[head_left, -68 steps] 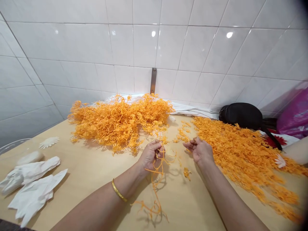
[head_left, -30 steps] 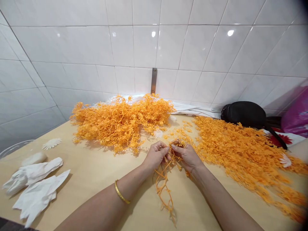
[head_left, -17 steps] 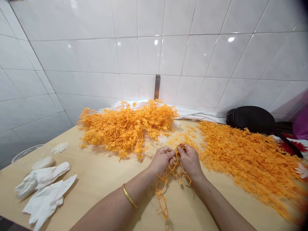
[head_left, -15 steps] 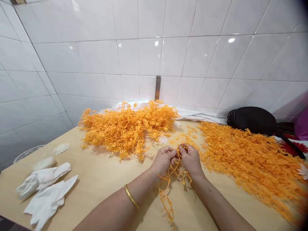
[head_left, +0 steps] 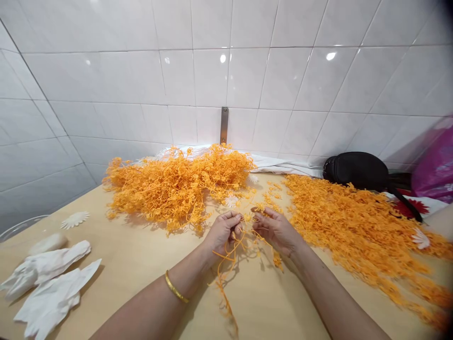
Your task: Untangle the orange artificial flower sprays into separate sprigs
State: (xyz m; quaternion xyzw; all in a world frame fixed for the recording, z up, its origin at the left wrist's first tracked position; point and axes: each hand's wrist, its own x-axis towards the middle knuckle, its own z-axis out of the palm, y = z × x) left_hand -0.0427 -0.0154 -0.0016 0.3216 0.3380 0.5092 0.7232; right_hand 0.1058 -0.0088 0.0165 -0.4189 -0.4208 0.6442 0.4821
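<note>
A strand of orange plastic flower stems [head_left: 226, 274] hangs from my left hand [head_left: 224, 231], whose thumb and fingers are pinched on it. Its thin looped stems trail down to the table's near side. My right hand [head_left: 276, 231] is just to the right, fingers curled, with small orange flower pieces [head_left: 260, 207] at the fingertips. A small gap separates the two hands. Behind them lies a big tangled heap of orange flower stems [head_left: 177, 189]. To the right spreads a flatter pile of loose orange pieces [head_left: 347, 226].
White crumpled tissues [head_left: 56, 293] and a white rounded object [head_left: 47, 243] lie at the left, near a white flower piece [head_left: 75, 220]. A black pouch [head_left: 357, 169] and a purple bag [head_left: 433, 165] stand at the back right. Part of another arm [head_left: 442, 223] shows at the right edge.
My hands have moved apart from close contact, and the right fingers have loosened. The view has turned slightly right, bringing in the purple bag and another person's arm.
</note>
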